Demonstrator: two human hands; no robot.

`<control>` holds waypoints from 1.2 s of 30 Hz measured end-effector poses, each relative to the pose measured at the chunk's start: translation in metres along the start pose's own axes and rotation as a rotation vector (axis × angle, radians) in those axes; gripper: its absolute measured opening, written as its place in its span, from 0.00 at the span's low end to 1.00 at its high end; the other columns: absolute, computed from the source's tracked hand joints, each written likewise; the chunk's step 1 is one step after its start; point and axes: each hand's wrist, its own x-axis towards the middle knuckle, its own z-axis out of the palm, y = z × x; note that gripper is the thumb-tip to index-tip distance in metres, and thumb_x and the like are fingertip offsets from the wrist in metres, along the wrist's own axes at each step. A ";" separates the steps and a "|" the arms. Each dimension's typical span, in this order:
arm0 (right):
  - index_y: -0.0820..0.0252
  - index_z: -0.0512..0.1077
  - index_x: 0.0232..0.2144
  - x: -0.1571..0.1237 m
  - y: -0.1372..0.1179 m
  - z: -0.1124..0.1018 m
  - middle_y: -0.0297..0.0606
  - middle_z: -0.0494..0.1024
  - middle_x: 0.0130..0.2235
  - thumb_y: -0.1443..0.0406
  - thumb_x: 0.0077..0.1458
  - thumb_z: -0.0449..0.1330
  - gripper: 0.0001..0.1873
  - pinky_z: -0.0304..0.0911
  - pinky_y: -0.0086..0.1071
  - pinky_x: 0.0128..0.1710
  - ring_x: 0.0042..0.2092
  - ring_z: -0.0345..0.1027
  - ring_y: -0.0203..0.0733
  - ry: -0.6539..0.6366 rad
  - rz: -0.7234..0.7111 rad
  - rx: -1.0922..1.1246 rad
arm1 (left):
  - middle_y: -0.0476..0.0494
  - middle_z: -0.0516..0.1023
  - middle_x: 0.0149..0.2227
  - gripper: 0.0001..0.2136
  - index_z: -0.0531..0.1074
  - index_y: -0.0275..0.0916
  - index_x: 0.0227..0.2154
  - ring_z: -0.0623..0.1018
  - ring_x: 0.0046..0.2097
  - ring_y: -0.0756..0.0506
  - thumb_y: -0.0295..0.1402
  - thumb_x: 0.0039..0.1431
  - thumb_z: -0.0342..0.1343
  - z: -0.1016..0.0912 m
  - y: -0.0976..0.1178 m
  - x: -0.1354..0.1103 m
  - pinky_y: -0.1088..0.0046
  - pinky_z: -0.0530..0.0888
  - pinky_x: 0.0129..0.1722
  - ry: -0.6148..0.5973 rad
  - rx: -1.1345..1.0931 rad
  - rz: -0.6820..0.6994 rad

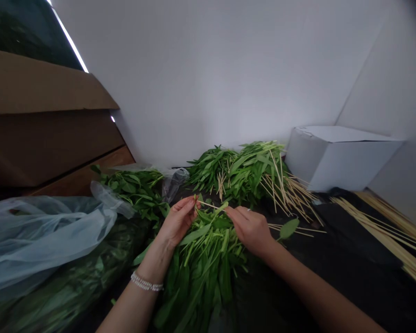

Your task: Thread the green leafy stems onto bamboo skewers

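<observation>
1. The left hand (pixel 178 219) pinches 1 thin skewer (pixel 208 204) at one end, with the fingertips closed narrowly on it. A bracelet (pixel 146 283) sits on that wrist.
2. The right hand (pixel 251 229) curls its fingers down over the stem ends of the greens (pixel 201 268). It seems closed on them, though the fingertips are hidden among the leaves.
3. The skewer lies nearly level between the 2 hands, just above the greens, and its free end points toward the right hand.
4. The greens lie in a loose heap on the black sheet (pixel 350 277), directly under both hands, with the leaves toward the camera.
5. Skewered bunches (pixel 249 173) lie behind the hands, and 1 stray leaf (pixel 289 228) lies just beside the right hand. Loose skewers (pixel 384 226) lie well apart on the right, a bag (pixel 38 236) is on the left, and a white box (pixel 336 155) stands at the back right.
6. Risk: the skewer's end faces the right fingers, so a hard push could prick them.
7. Risk: the stems look thin and soft. A skewer entering off-centre would probably split them, and the leaves would slip loose.
8. Risk: the skewer is slender and gripped at 1 end only, so sideways force could bend or snap it.
</observation>
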 end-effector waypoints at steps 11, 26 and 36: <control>0.64 0.74 0.45 0.000 -0.001 0.001 0.37 0.74 0.28 0.73 0.61 0.49 0.16 0.60 0.28 0.31 0.30 0.67 0.35 -0.005 0.003 -0.006 | 0.47 0.81 0.26 0.14 0.80 0.34 0.28 0.77 0.28 0.53 0.28 0.34 0.73 0.001 0.000 -0.003 0.83 0.74 0.28 0.014 0.007 0.017; 0.65 0.74 0.45 -0.001 -0.001 0.001 0.38 0.75 0.29 0.73 0.61 0.48 0.16 0.60 0.29 0.31 0.30 0.67 0.36 -0.008 -0.015 -0.017 | 0.46 0.81 0.25 0.13 0.81 0.34 0.27 0.77 0.28 0.52 0.28 0.34 0.73 -0.001 -0.001 -0.002 0.80 0.73 0.30 0.017 0.061 0.028; 0.65 0.73 0.45 -0.002 -0.006 0.003 0.37 0.74 0.28 0.73 0.61 0.47 0.17 0.60 0.28 0.32 0.30 0.67 0.36 -0.015 -0.023 0.013 | 0.46 0.80 0.24 0.13 0.80 0.34 0.25 0.76 0.27 0.52 0.29 0.32 0.74 0.001 -0.001 -0.004 0.80 0.72 0.28 -0.009 0.104 0.020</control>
